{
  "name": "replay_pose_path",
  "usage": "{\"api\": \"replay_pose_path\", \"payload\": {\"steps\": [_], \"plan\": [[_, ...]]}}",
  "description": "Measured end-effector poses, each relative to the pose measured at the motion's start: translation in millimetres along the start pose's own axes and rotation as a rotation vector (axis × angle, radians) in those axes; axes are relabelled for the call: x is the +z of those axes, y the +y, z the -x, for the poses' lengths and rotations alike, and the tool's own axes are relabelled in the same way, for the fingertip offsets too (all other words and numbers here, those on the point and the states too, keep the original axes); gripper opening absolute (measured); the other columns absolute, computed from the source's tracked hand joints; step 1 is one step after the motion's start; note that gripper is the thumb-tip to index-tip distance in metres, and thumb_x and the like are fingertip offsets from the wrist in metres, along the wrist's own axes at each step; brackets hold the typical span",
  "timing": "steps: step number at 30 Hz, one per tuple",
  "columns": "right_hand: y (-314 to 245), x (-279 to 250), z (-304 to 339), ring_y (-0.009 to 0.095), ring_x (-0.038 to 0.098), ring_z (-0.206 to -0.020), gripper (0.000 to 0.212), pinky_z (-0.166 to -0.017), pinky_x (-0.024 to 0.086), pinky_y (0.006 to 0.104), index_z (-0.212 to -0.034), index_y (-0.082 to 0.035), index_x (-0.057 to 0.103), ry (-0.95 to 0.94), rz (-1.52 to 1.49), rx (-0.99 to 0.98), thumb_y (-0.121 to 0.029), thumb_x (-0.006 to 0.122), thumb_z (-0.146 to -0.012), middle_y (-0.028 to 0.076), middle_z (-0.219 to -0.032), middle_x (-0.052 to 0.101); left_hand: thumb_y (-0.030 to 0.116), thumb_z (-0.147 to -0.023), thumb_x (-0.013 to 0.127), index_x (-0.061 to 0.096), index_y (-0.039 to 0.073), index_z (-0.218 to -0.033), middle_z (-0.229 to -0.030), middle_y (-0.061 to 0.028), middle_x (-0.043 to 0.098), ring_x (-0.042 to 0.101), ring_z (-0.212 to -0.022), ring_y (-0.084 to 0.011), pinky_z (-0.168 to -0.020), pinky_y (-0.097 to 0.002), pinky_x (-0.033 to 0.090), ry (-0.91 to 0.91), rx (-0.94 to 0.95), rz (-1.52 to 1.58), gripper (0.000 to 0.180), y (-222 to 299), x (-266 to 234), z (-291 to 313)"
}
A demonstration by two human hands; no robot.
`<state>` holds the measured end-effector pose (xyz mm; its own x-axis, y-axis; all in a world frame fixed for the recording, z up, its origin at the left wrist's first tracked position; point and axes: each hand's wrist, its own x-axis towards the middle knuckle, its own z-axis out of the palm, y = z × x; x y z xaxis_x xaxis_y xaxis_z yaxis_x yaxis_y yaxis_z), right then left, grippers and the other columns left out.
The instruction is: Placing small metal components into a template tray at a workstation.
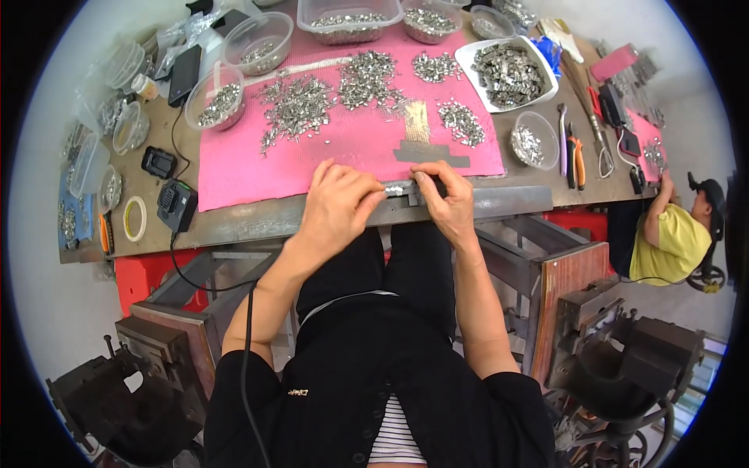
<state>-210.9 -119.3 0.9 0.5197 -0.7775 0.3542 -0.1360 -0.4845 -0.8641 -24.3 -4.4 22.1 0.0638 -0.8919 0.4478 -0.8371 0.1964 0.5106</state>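
At the table's front edge both my hands are closed in pinches, close together. The fingertips of my left hand grip the left end of a short row of small silver metal pieces. This row lies on a small dark metal block at the edge. Thumb and forefinger of my right hand are pressed together just above the block's right side; what they hold is hidden. Beyond my hands, on the pink mat, lie heaps of loose silver metal pieces and a flat grey strip.
Plastic tubs and a white tray of metal pieces stand around the mat. Pliers lie at right, a black charger at left. Its cable crosses my left arm. Another person sits at far right.
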Motion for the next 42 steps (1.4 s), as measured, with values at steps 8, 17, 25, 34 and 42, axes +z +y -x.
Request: {"api": "replay_pose_path", "payload": {"steps": [8,17,25,34,42], "plan": [[-1.4,-0.2,-2.6,0.018,0.064,-0.073,0.009,-0.069,0.049,0.0305,-0.1,-0.001,0.071,0.0,0.023,-0.005,-0.007,0.068,-0.094,0.008,-0.082,0.067,0.018,-0.089,0.071,0.07,0.008,-0.093,-0.087,-0.0055,0.067,0.061,-0.087,-0.025,-0.087,-0.0406,0.041,0.113,-0.059,-0.033,0.011,-47.6,27.8,-87.1],[0.6,-0.7,0.9,0.011,0.062,-0.077,0.01,-0.071,0.048,0.0246,-0.102,0.001,0.071,-0.013,-0.013,0.021,-0.004,0.066,-0.096,0.005,-0.086,0.069,0.019,-0.089,0.07,0.069,0.007,-0.093,-0.089,-0.0071,0.066,0.06,-0.092,-0.0273,-0.091,-0.0437,0.034,-0.175,-0.089,-0.078,0.012,-56.1,26.7,-96.5],[0.4,-1.6,-0.1,0.012,0.064,-0.079,0.01,-0.073,0.048,0.0252,-0.103,0.001,0.071,-0.014,0.001,0.019,-0.004,0.066,-0.096,0.006,-0.086,0.069,0.018,-0.089,0.071,0.069,0.009,-0.094,-0.09,-0.0076,0.067,0.06,-0.093,-0.0264,-0.093,-0.0441,0.032,-0.265,-0.113,0.001,0.011,-53.2,13.5,-97.9],[-0.6,-0.1,-2.5,0.015,0.064,-0.075,0.009,-0.07,0.049,0.0277,-0.101,0.001,0.071,-0.02,-0.009,0.032,-0.004,0.067,-0.095,0.007,-0.085,0.068,0.013,-0.088,0.069,0.064,0.006,-0.093,-0.096,-0.0106,0.064,0.059,-0.097,-0.0299,-0.092,-0.0469,0.036,-0.202,0.081,-0.204,0.01,-57.3,35.5,-93.6],[0.0,-9.8,-60.9,0.028,0.066,-0.074,0.009,-0.068,0.052,0.0371,-0.097,0.0,0.071,-0.109,0.221,-0.105,-0.005,0.068,-0.089,0.013,-0.087,0.066,0.009,-0.09,0.065,0.058,0.005,-0.093,-0.094,-0.0128,0.064,0.058,-0.094,-0.0315,-0.088,-0.0449,0.037,-0.177,-0.006,-0.13,0.009,-64.8,17.4,-75.8]]}}
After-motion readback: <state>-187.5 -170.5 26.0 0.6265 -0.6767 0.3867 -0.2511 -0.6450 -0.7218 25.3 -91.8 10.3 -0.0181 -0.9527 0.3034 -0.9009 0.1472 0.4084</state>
